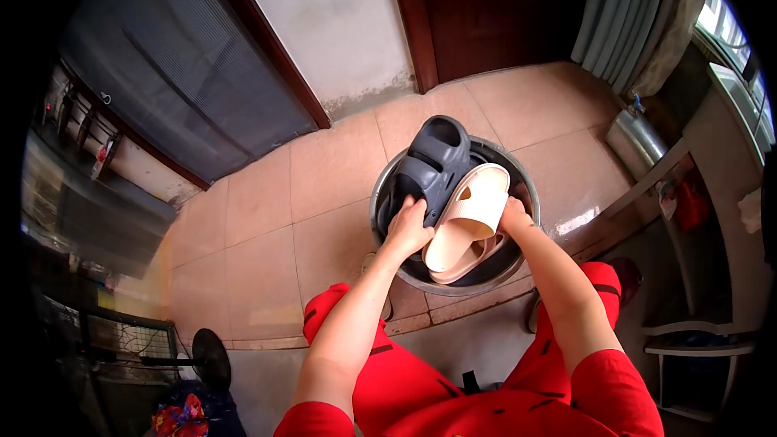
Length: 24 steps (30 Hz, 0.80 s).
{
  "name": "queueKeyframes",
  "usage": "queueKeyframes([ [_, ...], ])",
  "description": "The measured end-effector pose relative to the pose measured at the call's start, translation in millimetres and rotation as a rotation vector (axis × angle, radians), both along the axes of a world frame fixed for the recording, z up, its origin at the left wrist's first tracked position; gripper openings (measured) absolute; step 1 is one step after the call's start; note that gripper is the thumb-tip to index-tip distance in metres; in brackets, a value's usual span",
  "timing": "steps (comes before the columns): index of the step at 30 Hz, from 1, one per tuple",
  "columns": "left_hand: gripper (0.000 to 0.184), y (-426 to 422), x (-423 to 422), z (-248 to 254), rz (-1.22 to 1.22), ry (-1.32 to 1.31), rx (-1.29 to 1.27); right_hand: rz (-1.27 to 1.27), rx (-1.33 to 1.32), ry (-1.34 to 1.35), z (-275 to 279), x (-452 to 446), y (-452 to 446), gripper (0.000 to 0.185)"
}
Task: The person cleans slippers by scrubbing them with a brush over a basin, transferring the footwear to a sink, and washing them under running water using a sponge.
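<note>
Near the centre of the frame, left hand (pixel 410 228) on dark grey slipper (pixel 422 174) and right hand (pixel 515 217) on cream slipper (pixel 447 244)

Just left of the centre, the left hand is closed on the near end of the dark grey slipper. Its fingers are bent and partly hidden, so I cannot tell exactly which part they press. A little to the right, the right hand is closed at the right edge of the cream slipper, beside its ribbed strap (pixel 477 214); most of these fingers are out of sight behind it. Under the cream slipper, part of another pale sole (pixel 477 263) is visible.

The slippers are side by side within the outline of a round metal basin (pixel 508 265), and the far end of the dark grey one reaches past the upper rim. Whether they rest on the basin or are lifted, I cannot tell.

Farther out, pinkish floor tiles (pixel 332 194) spread around the basin. At the bottom of the frame are red trousers (pixel 413 376). In the upper middle stands a dark red door (pixel 494 20), with a grey-green curtain (pixel 623 16) to its right. A dark mesh screen (pixel 186 57) fills the upper left, and a shiny metal container (pixel 637 142) is at the right.
</note>
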<state>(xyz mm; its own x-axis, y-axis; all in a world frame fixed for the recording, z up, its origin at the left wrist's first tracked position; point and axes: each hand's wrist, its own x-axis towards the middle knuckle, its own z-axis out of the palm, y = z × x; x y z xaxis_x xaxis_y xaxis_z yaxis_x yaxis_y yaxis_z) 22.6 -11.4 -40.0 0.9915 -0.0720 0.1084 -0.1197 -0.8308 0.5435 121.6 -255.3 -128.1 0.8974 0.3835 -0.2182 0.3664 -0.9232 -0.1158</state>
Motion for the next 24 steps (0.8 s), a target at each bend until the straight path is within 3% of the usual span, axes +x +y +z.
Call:
queueKeyframes([
  [1,0.037,0.8,1.4,2.2,-0.001,-0.002,-0.001,-0.076,0.081,0.110,13.4,-0.7,-0.7,0.035],
  [5,0.030,3.9,15.0,10.6,0.124,0.083,-0.866,-0.045,0.213,0.150,52.7,1.9,-21.6,0.033],
  [9,0.033,1.9,17.6,16.6,0.101,0.032,-1.169,-0.129,0.193,0.069,87.1,-18.6,-47.2,0.031],
  [11,0.037,2.1,23.1,9.3,0.116,-0.010,-1.102,-0.166,0.168,0.012,122.0,-29.6,-51.5,0.032],
  [13,0.043,2.3,24.7,2.9,0.199,-0.114,-0.632,-0.190,0.296,-0.101,156.7,-41.5,-51.8,0.035],
  [15,0.046,-2.6,21.0,3.3,0.203,-0.164,-0.578,-0.192,0.306,-0.177,167.8,-42.4,-48.0,0.042],
  [17,0.045,-6.8,17.5,4.8,0.203,-0.141,-0.520,0.030,0.665,-0.285,171.9,-45.0,-37.3,0.045],
  [19,0.043,-10.4,14.1,13.5,0.156,-0.094,-0.473,0.049,0.833,-0.178,185.0,-64.3,-6.2,0.049],
  [21,0.036,-13.2,19.9,-2.7,0.020,-0.209,-0.813,0.302,0.892,-0.370,168.1,-70.5,15.8,0.050],
  [22,0.028,-24.8,11.1,17.7,0.012,-0.053,-1.140,0.315,0.843,-0.370,167.9,-80.8,27.3,0.050],
  [24,0.024,-29.4,9.3,14.1,-0.004,0.029,-1.225,0.281,0.718,-0.409,164.1,-85.8,35.3,0.049],
])
